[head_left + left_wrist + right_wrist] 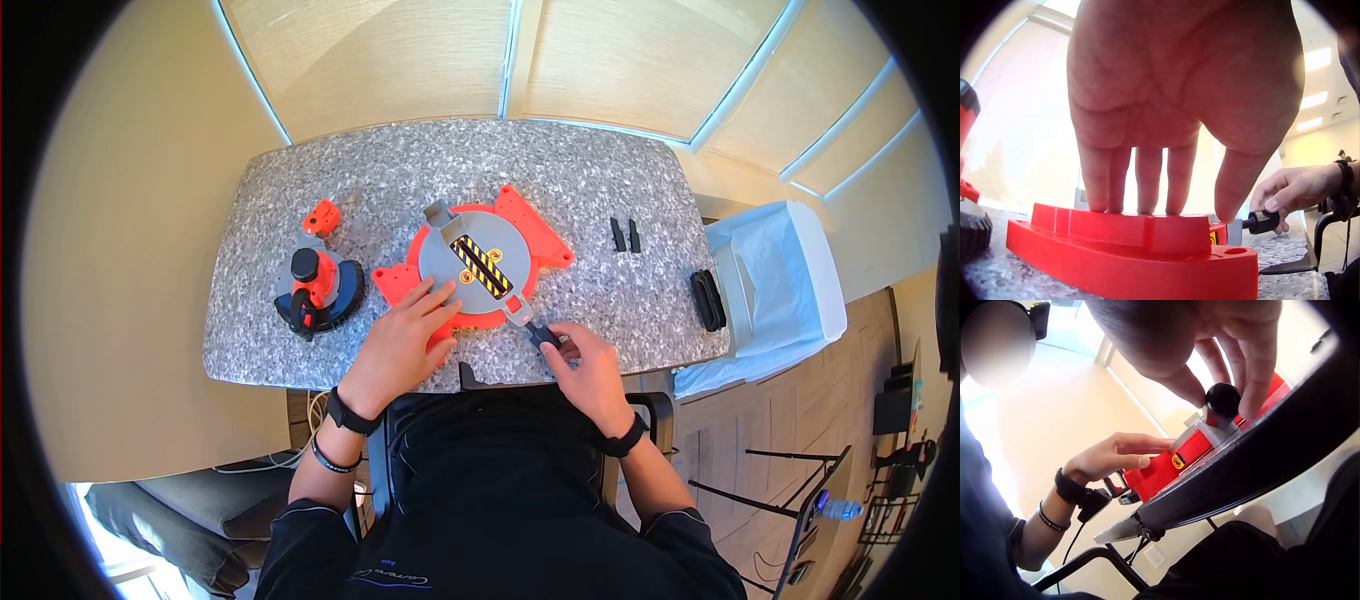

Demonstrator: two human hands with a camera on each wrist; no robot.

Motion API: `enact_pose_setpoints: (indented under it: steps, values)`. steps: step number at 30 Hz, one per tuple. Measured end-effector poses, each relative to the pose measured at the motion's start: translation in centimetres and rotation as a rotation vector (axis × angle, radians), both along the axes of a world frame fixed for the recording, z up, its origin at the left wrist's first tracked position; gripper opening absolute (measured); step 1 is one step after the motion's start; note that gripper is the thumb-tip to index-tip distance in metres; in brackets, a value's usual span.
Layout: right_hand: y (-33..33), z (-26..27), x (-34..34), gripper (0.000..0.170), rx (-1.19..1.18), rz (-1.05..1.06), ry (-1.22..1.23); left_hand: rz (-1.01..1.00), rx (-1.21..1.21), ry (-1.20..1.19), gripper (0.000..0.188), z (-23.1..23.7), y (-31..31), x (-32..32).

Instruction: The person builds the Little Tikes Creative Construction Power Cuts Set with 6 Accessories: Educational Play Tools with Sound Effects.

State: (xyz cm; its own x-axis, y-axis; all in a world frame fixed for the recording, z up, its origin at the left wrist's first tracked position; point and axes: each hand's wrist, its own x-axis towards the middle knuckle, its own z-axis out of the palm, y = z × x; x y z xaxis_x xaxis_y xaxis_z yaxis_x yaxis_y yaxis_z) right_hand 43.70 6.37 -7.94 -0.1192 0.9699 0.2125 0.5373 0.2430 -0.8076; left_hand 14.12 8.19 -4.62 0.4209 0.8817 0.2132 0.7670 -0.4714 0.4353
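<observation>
A red base with a round grey turntable and a yellow-black striped slot lies mid-table. My left hand rests on its near left part, fingers straight; in the left wrist view the fingertips touch the top of the red base. At the turntable's near right edge, my right hand pinches a black knob on a grey arm. The right wrist view shows the black knob between the thumb and fingers of my right hand.
A red and grey saw part with a black blade guard stands at the left, a small red piece behind it. Two small black pieces and a black oblong part lie at the right. A lined bin stands beside the table.
</observation>
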Motion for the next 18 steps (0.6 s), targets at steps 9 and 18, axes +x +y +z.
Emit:
enact_pose_setpoints:
  steps: [9, 18]
  values:
    - [-0.03, 0.33, 0.14, 0.032, 0.032, 0.047, -0.032, -0.004, 0.000, 0.008, 0.051, 0.12, -0.25, 0.06]
    - [-0.41, 0.02, 0.31, 0.036, 0.066, 0.026, -0.058, -0.008, -0.005, 0.009, 0.050, 0.27, -0.46, 0.21]
